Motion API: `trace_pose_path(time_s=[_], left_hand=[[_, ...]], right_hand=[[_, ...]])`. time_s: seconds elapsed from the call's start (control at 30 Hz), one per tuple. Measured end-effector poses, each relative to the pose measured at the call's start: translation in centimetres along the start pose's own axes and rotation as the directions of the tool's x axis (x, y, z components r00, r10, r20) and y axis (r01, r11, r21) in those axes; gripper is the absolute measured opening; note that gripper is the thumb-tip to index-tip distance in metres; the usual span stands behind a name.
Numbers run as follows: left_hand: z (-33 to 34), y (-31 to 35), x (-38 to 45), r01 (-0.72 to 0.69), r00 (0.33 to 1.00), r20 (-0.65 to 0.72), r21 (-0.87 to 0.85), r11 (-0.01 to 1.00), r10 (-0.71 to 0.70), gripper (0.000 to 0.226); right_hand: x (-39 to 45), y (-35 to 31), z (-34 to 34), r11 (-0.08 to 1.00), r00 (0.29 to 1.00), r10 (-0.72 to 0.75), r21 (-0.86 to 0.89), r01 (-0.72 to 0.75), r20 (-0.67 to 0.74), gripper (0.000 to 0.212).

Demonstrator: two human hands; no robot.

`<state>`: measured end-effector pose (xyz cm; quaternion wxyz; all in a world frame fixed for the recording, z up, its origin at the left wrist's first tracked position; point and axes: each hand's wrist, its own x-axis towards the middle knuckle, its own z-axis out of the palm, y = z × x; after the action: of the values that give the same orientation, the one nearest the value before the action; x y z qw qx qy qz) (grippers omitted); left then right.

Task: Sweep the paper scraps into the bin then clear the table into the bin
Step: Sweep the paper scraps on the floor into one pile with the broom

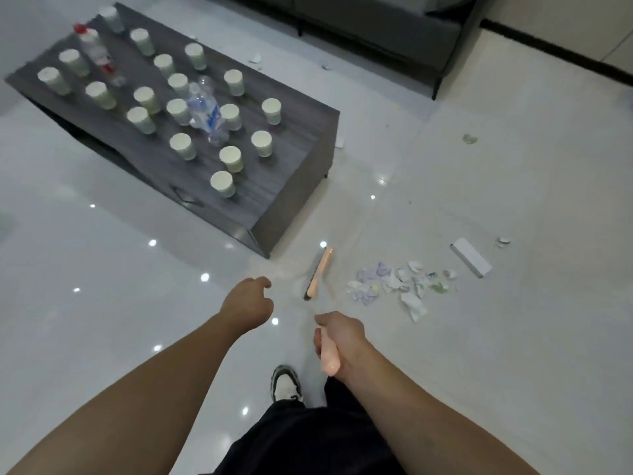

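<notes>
Right hand (339, 341) grips the pink broom handle (328, 358); left hand (247, 305) hangs loosely curled, holding nothing. Broom head (318, 273) lies just left of the paper scraps (399, 286) on the floor (513, 337). Counter (287, 173) carries cups (222, 184) and bottles (205, 113).

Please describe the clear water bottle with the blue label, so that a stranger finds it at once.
Find the grey coffee table crowded with paper cups. Near its middle lies a clear water bottle with a blue label. The other bottle, at the far end, has a red cap.
</notes>
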<state>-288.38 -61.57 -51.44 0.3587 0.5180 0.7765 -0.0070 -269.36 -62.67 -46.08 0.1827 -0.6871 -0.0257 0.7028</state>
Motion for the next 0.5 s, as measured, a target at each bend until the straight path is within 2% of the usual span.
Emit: trace_pose_path(time_s=[0.13,0.27,0.37,0.5], left_hand=[[-0.2,-4.9,-2.7,0.105,0.994,-0.021,-0.063,0.992,-0.106,0.051],[0.4,-8.9,-5.1,0.179,0.982,-0.039,-0.094,0.979,-0.183,0.049],[0.8,-10.2,-5.6,0.204,0.978,-0.023,-0.062,0.977,-0.205,0.049],[1.1,-8.4,-3.7,0.152,0.988,0.012,-0.001,0.988,-0.152,0.05]], right_hand=[[0.7,1.7,3.0,0.995,0.986,0.07,-0.08,-0.059,0.15,0.009],[3.3,2.9,5.0,0.972,0.96,0.18,-0.19,-0.14,0.213,0.013],[4.9,3.1,4.2,0.964,0.967,0.19,-0.217,-0.152,0.168,0.013],[5.6,2.6,0.1,0.976,0.997,0.077,-0.204,-0.073,0.014,0.011]])
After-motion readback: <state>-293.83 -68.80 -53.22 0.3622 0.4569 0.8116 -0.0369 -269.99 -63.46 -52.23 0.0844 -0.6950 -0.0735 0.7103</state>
